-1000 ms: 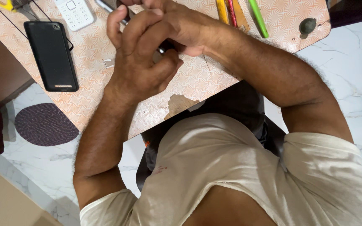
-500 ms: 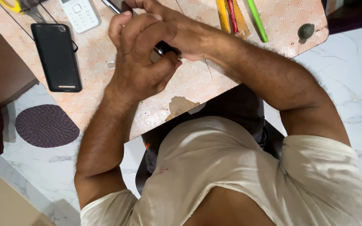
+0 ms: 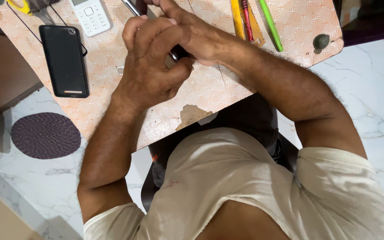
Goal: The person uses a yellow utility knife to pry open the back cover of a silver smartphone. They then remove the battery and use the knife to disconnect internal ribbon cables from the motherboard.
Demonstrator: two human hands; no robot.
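Observation:
My left hand [image 3: 150,66] and my right hand [image 3: 192,33] are clasped together over an orange patterned table [image 3: 210,89]. Between them they grip a small dark object [image 3: 177,53], mostly hidden by the fingers; I cannot tell what it is. A thin metal tool [image 3: 131,6] pokes out above my left fingers toward the table's far edge.
A black smartphone [image 3: 64,61] lies left of my hands, a white keypad phone [image 3: 90,16] above it. Yellow, red and green tools [image 3: 254,20] lie at the upper right, near a dark round knob [image 3: 321,41]. A purple oval mat [image 3: 45,135] sits on the marble floor.
My clasped hands have stayed together on the small dark object, with only slight finger movement. The view has drifted a little.

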